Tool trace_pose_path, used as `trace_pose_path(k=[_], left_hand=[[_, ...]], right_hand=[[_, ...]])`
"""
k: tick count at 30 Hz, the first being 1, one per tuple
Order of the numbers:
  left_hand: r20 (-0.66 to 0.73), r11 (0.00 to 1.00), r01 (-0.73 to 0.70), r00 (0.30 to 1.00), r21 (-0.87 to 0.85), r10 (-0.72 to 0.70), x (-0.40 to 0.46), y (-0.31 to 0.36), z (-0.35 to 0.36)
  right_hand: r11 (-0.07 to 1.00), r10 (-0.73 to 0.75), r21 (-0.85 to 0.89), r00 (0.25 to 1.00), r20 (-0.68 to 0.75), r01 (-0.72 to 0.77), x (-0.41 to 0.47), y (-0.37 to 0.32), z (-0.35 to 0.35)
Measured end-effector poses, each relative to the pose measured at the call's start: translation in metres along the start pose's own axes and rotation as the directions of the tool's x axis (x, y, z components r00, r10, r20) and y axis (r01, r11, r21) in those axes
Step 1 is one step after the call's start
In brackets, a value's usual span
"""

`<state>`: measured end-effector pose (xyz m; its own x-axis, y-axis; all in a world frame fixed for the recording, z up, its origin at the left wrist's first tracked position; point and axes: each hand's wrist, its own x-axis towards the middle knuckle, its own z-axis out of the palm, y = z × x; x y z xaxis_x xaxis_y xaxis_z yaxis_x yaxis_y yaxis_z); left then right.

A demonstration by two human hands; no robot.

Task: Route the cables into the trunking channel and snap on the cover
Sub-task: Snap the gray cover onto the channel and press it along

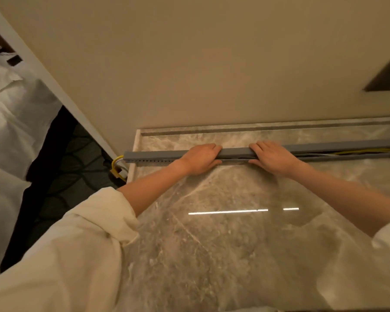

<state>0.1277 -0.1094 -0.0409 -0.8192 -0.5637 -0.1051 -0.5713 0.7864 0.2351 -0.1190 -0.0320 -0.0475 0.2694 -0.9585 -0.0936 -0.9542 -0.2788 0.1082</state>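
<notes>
We observe a marble counter (pixel 212 233) against the far wall (pixel 189 52). The grey trunking (pixel 153 155) lies along its far side, left end overhanging. Our left hand (pixel 200 158) and right hand (pixel 271 157) clasp its cover (pixel 235 152) mid-length. Right of the hands the cover is unseated, exposing yellow cables (pixel 367 151); more cable hangs at the left end.

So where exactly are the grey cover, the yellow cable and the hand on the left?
grey cover (pixel 235 151), head view, top face between the hands.
yellow cable (pixel 115 162), head view, loop past the trunking's left end.
left hand (pixel 200 159), head view, back of the hand.
</notes>
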Motion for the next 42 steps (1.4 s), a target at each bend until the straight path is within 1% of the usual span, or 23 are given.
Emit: trace_pose_path(k=[5,9,13,17,22,25,28,30,32,34,36,42], left_hand=[[-0.01,0.998,-0.03,1.0,-0.059,0.029,0.033,0.031,0.007],[-0.007,0.997,-0.039,0.999,-0.069,0.038,0.058,0.059,0.009],[-0.009,0.997,-0.021,1.0,-0.068,0.02,0.081,0.089,0.01],[-0.006,0.999,-0.004,1.0,-0.055,0.004,0.101,0.118,0.016],[-0.075,0.997,0.022,0.997,-0.072,-0.027,0.126,0.149,0.022],[-0.085,1.0,0.018,0.996,-0.017,-0.019,0.138,0.163,0.025],[-0.043,0.998,0.048,0.998,0.039,-0.046,0.144,0.167,0.023],[-0.017,0.995,0.073,0.997,0.073,-0.072,0.149,0.169,0.02],[0.005,0.991,0.098,0.995,0.091,-0.098,0.152,0.172,0.018],[0.026,0.99,0.112,0.993,0.087,-0.115,0.154,0.173,0.016],[0.029,0.988,0.125,0.991,0.086,-0.128,0.154,0.172,0.014],[0.019,0.975,0.203,0.979,0.091,-0.205,0.141,0.144,0.0]], right_hand=[[0.989,0.132,-0.063,0.991,0.025,-0.131,-0.044,0.057,0.003],[0.98,0.183,-0.087,0.98,0.072,-0.177,-0.068,0.098,0.003],[0.989,0.139,-0.072,0.985,0.101,-0.132,-0.072,0.114,0.002],[0.994,0.098,-0.063,0.991,0.086,-0.092,-0.069,0.118,0.004],[0.997,0.064,0.05,0.997,0.04,-0.065,-0.076,0.131,0.013],[0.996,0.052,0.077,0.999,0.017,-0.053,-0.09,0.151,0.02],[0.994,0.066,0.082,0.998,0.006,-0.066,-0.114,0.184,0.027],[0.991,0.111,0.077,0.994,0.012,-0.112,-0.133,0.213,0.032],[0.981,0.178,0.071,0.983,0.041,-0.181,-0.149,0.238,0.034],[0.974,0.2,0.095,0.976,0.083,-0.208,-0.155,0.254,0.034],[0.976,0.167,0.128,0.981,0.094,-0.178,-0.15,0.259,0.03],[0.987,0.074,0.137,0.997,0.035,-0.078,-0.119,0.244,0.016]])
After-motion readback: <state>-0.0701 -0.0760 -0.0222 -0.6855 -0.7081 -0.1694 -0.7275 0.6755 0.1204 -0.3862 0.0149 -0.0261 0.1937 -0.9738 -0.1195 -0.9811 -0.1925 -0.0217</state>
